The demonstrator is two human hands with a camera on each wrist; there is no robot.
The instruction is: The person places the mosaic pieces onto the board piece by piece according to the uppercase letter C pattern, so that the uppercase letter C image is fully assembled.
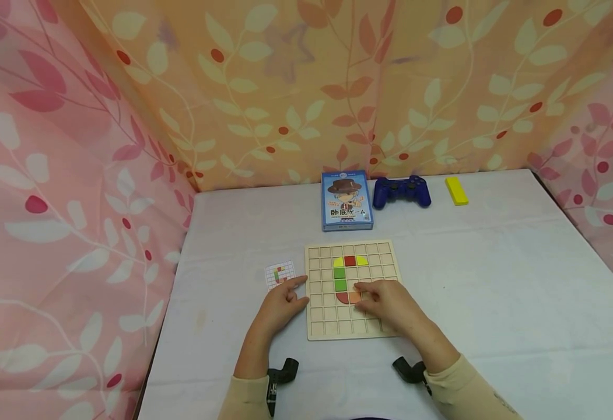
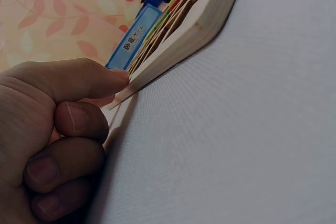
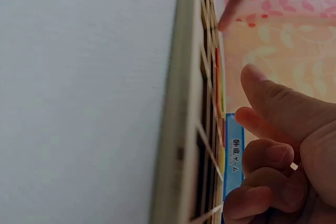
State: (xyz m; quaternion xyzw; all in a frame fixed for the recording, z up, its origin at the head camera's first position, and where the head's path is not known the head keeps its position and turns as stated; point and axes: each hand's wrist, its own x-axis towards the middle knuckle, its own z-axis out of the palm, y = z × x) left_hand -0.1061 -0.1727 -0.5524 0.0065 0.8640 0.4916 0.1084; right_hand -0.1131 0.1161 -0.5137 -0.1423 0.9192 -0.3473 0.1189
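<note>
A wooden grid board (image 1: 319, 326) lies on the table in the head view. Set in its cells are yellow corner pieces (image 1: 361, 261), a red square (image 1: 350, 261), two green squares (image 1: 340, 285), a red rounded piece (image 1: 342, 298) and an orange piece (image 1: 355, 297). My left hand (image 1: 279, 306) touches the board's left edge with index finger and thumb, its other fingers curled in the left wrist view. Over the board, my right hand (image 1: 392, 302) has thumb and index tips close to the orange piece. The right wrist view shows those two tips apart, with nothing between them.
A small pattern card (image 1: 280, 272) lies left of the board, partly behind my left hand. Behind the board are a blue game box (image 1: 347, 201), a blue game controller (image 1: 402, 192) and a yellow block (image 1: 456, 191). Flowered curtains (image 1: 296, 87) surround the white-covered table (image 1: 495, 280).
</note>
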